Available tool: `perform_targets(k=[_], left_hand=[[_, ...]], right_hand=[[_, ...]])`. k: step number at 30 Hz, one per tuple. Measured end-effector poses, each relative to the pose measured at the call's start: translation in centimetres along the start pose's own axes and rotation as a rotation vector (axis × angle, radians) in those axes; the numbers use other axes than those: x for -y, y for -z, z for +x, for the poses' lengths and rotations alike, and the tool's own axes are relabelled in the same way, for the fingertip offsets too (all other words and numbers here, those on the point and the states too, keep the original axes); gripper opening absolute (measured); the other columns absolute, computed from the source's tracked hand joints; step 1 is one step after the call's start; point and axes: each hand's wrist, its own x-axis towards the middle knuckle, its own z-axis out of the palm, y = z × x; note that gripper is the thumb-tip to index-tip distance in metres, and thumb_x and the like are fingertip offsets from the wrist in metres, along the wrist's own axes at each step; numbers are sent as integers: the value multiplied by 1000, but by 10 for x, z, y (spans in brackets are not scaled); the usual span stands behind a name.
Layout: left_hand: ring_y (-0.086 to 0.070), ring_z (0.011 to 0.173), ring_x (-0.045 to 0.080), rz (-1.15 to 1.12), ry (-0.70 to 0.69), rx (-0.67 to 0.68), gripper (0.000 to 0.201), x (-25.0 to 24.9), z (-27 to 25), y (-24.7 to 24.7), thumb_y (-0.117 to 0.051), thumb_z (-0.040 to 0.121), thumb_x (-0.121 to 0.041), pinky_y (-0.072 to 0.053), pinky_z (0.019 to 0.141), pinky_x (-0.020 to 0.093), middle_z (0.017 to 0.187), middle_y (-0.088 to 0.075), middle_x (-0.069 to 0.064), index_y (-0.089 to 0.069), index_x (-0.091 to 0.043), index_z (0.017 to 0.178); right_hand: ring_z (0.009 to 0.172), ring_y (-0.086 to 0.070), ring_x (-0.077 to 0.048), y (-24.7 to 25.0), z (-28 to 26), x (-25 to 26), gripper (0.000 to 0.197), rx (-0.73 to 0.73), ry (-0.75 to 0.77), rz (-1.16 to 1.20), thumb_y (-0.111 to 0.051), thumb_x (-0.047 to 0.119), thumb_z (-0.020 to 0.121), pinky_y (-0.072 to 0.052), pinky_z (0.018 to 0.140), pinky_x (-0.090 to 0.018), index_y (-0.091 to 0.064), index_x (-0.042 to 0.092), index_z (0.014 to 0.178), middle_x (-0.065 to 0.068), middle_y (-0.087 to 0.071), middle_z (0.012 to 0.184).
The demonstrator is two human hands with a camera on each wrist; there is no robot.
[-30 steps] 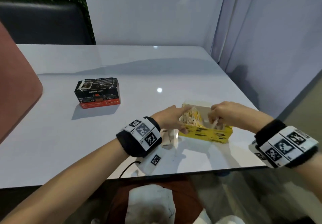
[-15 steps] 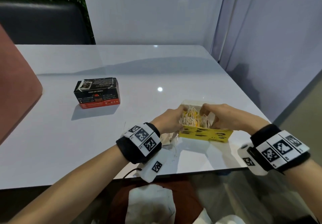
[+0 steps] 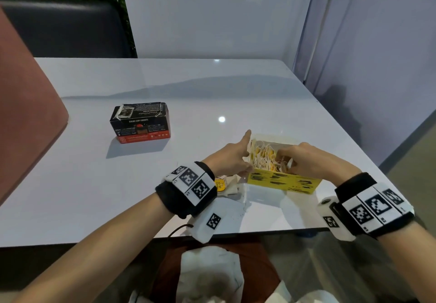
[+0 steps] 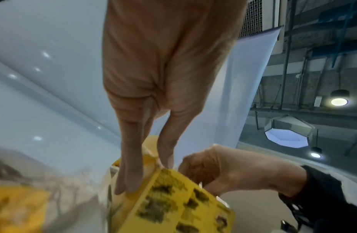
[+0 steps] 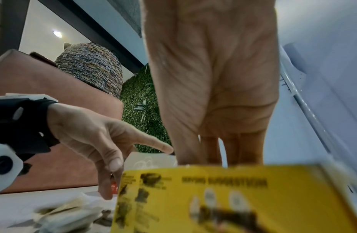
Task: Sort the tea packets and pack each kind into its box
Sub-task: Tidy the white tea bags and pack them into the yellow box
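Note:
An open yellow box (image 3: 283, 181) stands near the table's front edge, stuffed with white-and-yellow tea packets (image 3: 264, 156). My left hand (image 3: 228, 158) braces the box's left end with straight fingers (image 4: 129, 181), index finger pointing away and thumb at the near corner. My right hand (image 3: 304, 158) reaches in from above, its fingers curled into the packets and its fingertips buried among them. A few loose packets (image 3: 224, 184) lie on the table beside my left wrist. A black-and-red tea box (image 3: 141, 123) sits shut, further left and back.
The white table (image 3: 94, 196) reaches back to a white partition (image 3: 212, 14) and a pale wall on the right. A brown chair back (image 3: 23, 114) stands at the left edge. Cloth lies in my lap below the table's front edge.
My left hand has come out of the packets to the box's left end, index finger now stretched out. My right hand has shifted left over the packets. The boxes have not moved.

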Motion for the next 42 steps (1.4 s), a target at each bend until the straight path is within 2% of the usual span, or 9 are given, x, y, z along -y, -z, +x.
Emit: perform_targets(k=[5,10,13,18,22,26,35,38,42], left_hand=[[-64,99,23,-57,21,-131,69,35,-32,45,-58,88,-8,-55,83,32,131,-55,10,-23,-20,146],[-64,81,15,26,182,-261,24,82,-78,73,-55,88,-2,-52,68,25,103,-68,9,-55,-15,108],[-60,87,16,264,265,-215,18,89,-88,60,-60,88,-21,-50,75,30,101,-66,4,-58,-14,104],[-50,99,20,518,243,-217,50,77,-79,24,-65,79,-48,-40,75,31,107,-48,1,-47,-15,112],[-47,102,25,684,227,-145,51,79,-67,14,-69,79,-36,-35,70,31,112,-45,6,-43,-11,115],[-52,98,32,751,194,-183,22,87,-63,22,-49,89,-14,-34,65,33,111,-52,13,-47,-7,110],[-62,77,18,-51,100,-400,9,89,-83,63,-63,86,-14,-52,76,30,89,-64,7,-61,-8,93],[-62,84,9,-414,41,-350,23,89,-89,64,-65,81,-22,-52,74,17,91,-66,4,-64,-2,92],[-66,88,16,-762,40,-364,24,87,-89,51,-60,85,-25,-53,82,28,97,-68,8,-62,-3,95]], right_hand=[[95,-60,-20,14,-12,17,36,-144,-59,-115,-61,12,87,-47,75,-32,-52,24,121,2,-61,118],[100,-57,-20,6,-19,81,23,-247,142,55,-54,21,92,-41,73,-30,-57,20,115,3,-60,109],[96,-58,-26,-18,-4,109,23,-169,196,-78,-53,21,92,-46,71,-36,-57,13,113,-2,-57,108],[82,-47,-23,-48,15,122,19,-161,139,-199,-51,10,88,-16,45,-27,-50,10,106,-3,-40,90],[94,-51,-24,-50,14,122,25,-170,125,-204,-55,12,88,-20,47,-27,-44,10,111,-5,-51,103],[76,-41,-21,-51,12,119,27,-211,108,-152,-58,9,85,-23,47,-27,-43,12,107,-4,-53,93],[70,-51,-18,-35,0,101,26,-149,88,427,-64,16,83,-41,61,-33,-50,28,64,2,-58,71],[59,-56,-18,-38,-3,101,15,-246,38,938,-69,15,81,-42,52,-28,-58,19,71,-4,-65,67],[57,-60,-17,-51,-5,114,7,-279,-78,1562,-62,6,86,-47,49,-22,-60,4,92,-11,-68,75]])
